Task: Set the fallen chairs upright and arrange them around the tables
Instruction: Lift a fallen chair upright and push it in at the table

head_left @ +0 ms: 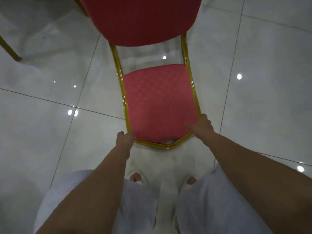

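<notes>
You are gripping the chair [158, 102] by its backrest frame: left hand [124, 139] curling round the 7 o'clock corner, right hand [202, 126] round the 5 o'clock corner. The chair is lying tipped at centre, probably just being raised; arranging is not yet begun.

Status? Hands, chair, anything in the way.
left hand and right hand grip the red chair by its gold frame, near seat corners. Chair's legs hidden, upright unconfirmed. second chair leg far left, apart.
</notes>
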A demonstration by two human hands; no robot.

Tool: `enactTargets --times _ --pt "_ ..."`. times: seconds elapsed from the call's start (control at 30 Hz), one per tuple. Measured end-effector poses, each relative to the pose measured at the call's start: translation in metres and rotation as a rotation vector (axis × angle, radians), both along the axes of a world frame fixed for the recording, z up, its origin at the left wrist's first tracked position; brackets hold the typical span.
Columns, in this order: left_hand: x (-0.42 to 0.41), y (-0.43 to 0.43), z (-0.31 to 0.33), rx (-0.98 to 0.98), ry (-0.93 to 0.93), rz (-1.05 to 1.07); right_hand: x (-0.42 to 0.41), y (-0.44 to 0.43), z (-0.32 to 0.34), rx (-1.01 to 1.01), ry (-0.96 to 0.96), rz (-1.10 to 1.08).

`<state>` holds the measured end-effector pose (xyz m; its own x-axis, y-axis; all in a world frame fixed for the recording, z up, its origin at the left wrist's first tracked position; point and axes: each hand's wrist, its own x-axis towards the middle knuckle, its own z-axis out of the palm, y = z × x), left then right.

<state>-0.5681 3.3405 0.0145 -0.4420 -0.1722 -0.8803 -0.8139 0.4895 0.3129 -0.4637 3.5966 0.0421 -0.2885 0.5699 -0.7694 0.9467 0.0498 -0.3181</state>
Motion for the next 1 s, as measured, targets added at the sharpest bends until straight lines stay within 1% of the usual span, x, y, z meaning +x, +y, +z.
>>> enactTargets --times 0.1,0.17,0.27,0.33,0.4,0.5,0.63,0.7,0.77,0.83,0.9,1.0 --pt "-0.016 0.013 -0.062 0.026 0.087 0.103 -0.022 0.017 -0.059 0.063 0.023 -0.059" --pt "-0.019 0.013 -0.099 0.004 0.148 0.153 -0.026 0.028 -0.096 0.098 0.03 -0.139" --pt "-0.015 0.001 -0.138 0.045 0.151 0.178 -0.026 0.033 -0.136 0.038 0.059 -0.317" --pt "-0.004 -0.002 -0.144 0.089 0.137 0.172 -0.023 0.033 -0.143 -0.027 0.1 -0.398" --pt "0.009 -0.002 -0.137 0.14 0.139 0.203 -0.014 0.032 -0.14 -0.049 0.124 -0.435" --pt "0.021 -0.005 -0.127 0.214 0.106 0.256 -0.002 0.035 -0.134 -0.122 0.146 -0.56" --pt "0.013 -0.001 -0.139 0.23 0.123 0.308 -0.011 0.037 -0.137 -0.283 0.203 -0.666" --pt "0.009 0.004 -0.141 0.226 0.142 0.317 -0.015 0.036 -0.137 -0.287 0.228 -0.686" --pt "0.011 0.003 -0.128 0.186 0.126 0.296 -0.008 0.034 -0.126 -0.307 0.236 -0.699" --pt "0.012 -0.005 -0.096 0.107 0.123 0.291 0.003 0.026 -0.101 -0.337 0.231 -0.7" --pt "0.009 -0.02 -0.047 0.049 0.114 0.268 0.014 0.014 -0.058 -0.334 0.208 -0.667" --pt "0.001 -0.042 0.047 0.019 0.036 0.174 0.031 0.002 0.034 -0.363 0.141 -0.664"
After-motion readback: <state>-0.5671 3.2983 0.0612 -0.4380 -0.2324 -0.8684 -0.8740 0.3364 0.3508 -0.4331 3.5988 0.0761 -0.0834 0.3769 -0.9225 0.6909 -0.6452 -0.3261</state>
